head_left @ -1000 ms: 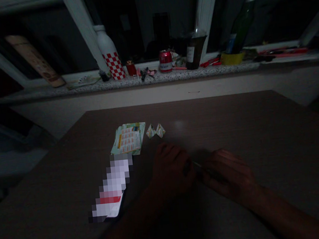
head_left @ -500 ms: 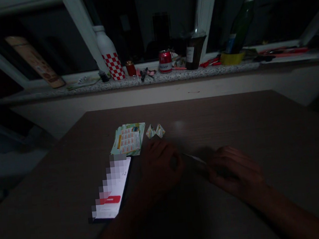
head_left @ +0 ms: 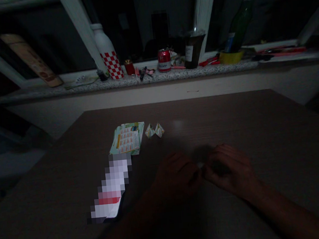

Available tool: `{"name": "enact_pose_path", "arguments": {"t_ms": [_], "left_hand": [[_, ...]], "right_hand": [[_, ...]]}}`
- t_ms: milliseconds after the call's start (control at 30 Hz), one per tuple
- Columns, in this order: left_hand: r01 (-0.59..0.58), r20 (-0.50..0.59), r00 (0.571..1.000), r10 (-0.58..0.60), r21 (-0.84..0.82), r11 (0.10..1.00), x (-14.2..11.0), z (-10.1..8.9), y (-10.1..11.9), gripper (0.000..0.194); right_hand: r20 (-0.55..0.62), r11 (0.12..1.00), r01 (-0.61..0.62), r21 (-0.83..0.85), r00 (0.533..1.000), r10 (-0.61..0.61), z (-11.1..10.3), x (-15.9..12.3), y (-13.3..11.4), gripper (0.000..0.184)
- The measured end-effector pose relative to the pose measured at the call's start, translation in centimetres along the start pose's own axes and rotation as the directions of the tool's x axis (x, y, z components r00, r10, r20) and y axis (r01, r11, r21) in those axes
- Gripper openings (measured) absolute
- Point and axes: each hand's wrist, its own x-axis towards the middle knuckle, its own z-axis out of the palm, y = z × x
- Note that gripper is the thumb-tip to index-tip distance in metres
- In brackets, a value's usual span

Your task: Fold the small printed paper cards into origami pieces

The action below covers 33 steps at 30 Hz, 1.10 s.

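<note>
Dim light leaves much of both hands in shadow. My left hand [head_left: 178, 174] is closed, its fingertips meeting the near end of a small white piece of paper [head_left: 200, 165]. On the other side, my right hand [head_left: 230, 171] pinches the same paper between thumb and fingers. Most of the paper is hidden by the hands. Beyond my left hand stands a small folded paper shape [head_left: 154, 130] with two points. Left of it lies a stack of printed leaflets [head_left: 128, 138], and nearer to me a lit phone [head_left: 112, 191] rests on the table.
The brown table [head_left: 233, 120] ends below a granite windowsill [head_left: 155, 77]. Along the sill stand a checkered bottle [head_left: 111, 60], a red can [head_left: 164, 60], a dark plastic cup [head_left: 194, 52], a leaning tan tube-shaped container [head_left: 32, 60], and a green bottle [head_left: 239, 25] in a yellow roll [head_left: 231, 57].
My left hand has moved right and slightly nearer me, closing the gap to my right hand. The white strip of paper that showed between them is now almost covered.
</note>
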Motion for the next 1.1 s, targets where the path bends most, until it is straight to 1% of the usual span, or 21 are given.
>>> {"name": "enact_pose_path", "arguments": {"t_ms": [100,200,267,300,333,400,467,500,600,700,800,867,900,933,967,1033,1067,1100], "left_hand": [[0.003,-0.016,1.0,-0.003,-0.003,1.0,-0.1,0.1,0.0,0.011],[0.001,-0.039,0.999,-0.001,0.006,1.0,-0.2,0.1,-0.1,0.012],[0.015,-0.025,1.0,-0.015,0.002,1.0,-0.3,-0.1,-0.1,0.012],[0.024,-0.009,1.0,-0.024,0.0,1.0,-0.3,-0.2,-0.2,0.012],[0.031,0.006,0.999,-0.031,-0.001,1.0,-0.3,-0.3,-0.2,0.012],[0.029,0.025,0.999,-0.029,0.004,1.0,-0.3,-0.4,-0.4,0.011],[0.017,0.024,1.0,-0.018,0.015,1.0,-0.3,-0.4,-0.6,0.01],[0.009,0.025,1.0,-0.009,0.018,1.0,-0.3,-0.3,-0.6,0.01],[-0.006,0.039,0.999,0.004,0.028,1.0,-0.3,-0.2,-0.7,0.011],[0.01,0.035,0.999,-0.011,0.029,1.0,-0.1,-0.2,-0.6,0.012],[0.066,-0.021,0.998,-0.066,0.019,0.998,0.0,-0.6,-0.6,0.006],[0.115,-0.084,0.99,-0.112,0.033,0.993,0.1,-1.0,-0.6,0.01],[0.133,-0.112,0.985,-0.128,0.046,0.99,0.1,-1.1,-0.6,0.012],[0.146,-0.126,0.982,-0.138,0.055,0.988,0.1,-1.2,-0.6,0.014],[0.153,-0.134,0.981,-0.144,0.062,0.986,0.1,-1.3,-0.6,0.014],[0.151,-0.115,0.983,-0.143,0.062,0.987,0.1,-1.2,-0.6,0.014],[0.147,-0.092,0.986,-0.141,0.058,0.987,0.0,-1.2,-0.5,0.013],[0.143,-0.064,0.988,-0.139,0.051,0.988,0.0,-1.1,-0.5,0.013]], "right_hand": [[0.005,0.999,-0.041,-0.029,0.999,0.042,0.0,0.0,0.1,0.01],[-0.002,0.992,-0.1,-0.073,0.995,0.1,-0.4,-0.2,1.0,0.01],[-0.034,0.982,-0.151,-0.112,0.988,0.148,-0.8,-0.3,1.6,0.01],[-0.054,0.981,-0.154,-0.117,0.987,0.148,-1.0,-0.3,1.8,0.01],[-0.05,0.982,-0.154,-0.109,0.987,0.15,-1.2,-0.2,1.9,0.011],[-0.031,0.995,-0.099,-0.031,0.995,0.098,-1.4,0.0,1.5,0.014],[0.017,0.999,-0.028,0.033,0.999,0.028,-1.3,0.3,0.9,0.027],[0.042,0.999,-0.004,0.049,0.999,0.001,-1.1,0.4,0.6,0.031],[0.099,0.993,0.066,0.102,0.992,-0.076,-0.6,0.3,0.4,0.026],[0.09,0.988,0.065,0.14,0.993,-0.078,-0.4,0.1,0.7,0.019],[0.098,0.986,-0.026,0.163,0.995,0.01,-0.3,-0.1,0.9,0.013],[0.104,0.973,-0.132,0.188,0.988,0.114,-0.2,-0.3,0.9,0.009],[0.106,0.958,-0.206,0.201,0.977,0.188,0.0,-0.5,0.9,0.007],[0.105,0.931,-0.292,0.219,0.956,0.275,0.2,-0.6,0.9,0.005],[0.108,0.892,-0.384,0.238,0.923,0.369,0.4,-0.8,0.9,0.005],[0.146,0.772,-0.551,0.318,0.833,0.534,0.8,-1.1,0.8,0.011],[0.173,0.719,-0.599,0.351,0.797,0.579,1.0,-1.2,0.7,0.014],[0.202,0.68,-0.63,0.376,0.771,0.603,1.1,-1.3,0.6,0.015]]}}
